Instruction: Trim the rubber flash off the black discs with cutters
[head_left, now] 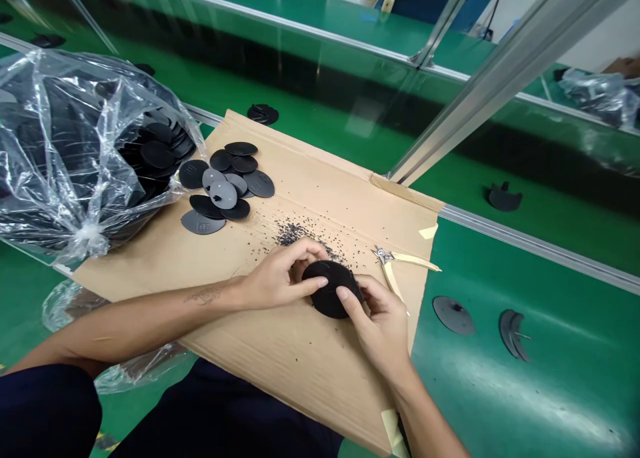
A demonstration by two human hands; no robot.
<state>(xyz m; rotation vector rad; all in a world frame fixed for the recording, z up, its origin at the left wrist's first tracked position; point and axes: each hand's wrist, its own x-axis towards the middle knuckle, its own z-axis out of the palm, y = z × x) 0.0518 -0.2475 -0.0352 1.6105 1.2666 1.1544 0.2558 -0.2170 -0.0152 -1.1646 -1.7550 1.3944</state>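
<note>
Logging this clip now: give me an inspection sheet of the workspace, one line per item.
Surface: brown cardboard sheet, green surface beyond it; pale tape on the right edge.
Job's things: black disc in the hands; loose discs heaped at upper left of the cardboard; hand cutters lying with handles spread.
Clutter: black bits scattered beyond the hands; clear plastic bag of dark discs at left.
Hands: left hand and right hand both grip the disc, thumbs on its face.
Cables: thin dark strand far upper right, possibly one; otherwise nothing seen.
Surroundings: metal post, clear panels.
</note>
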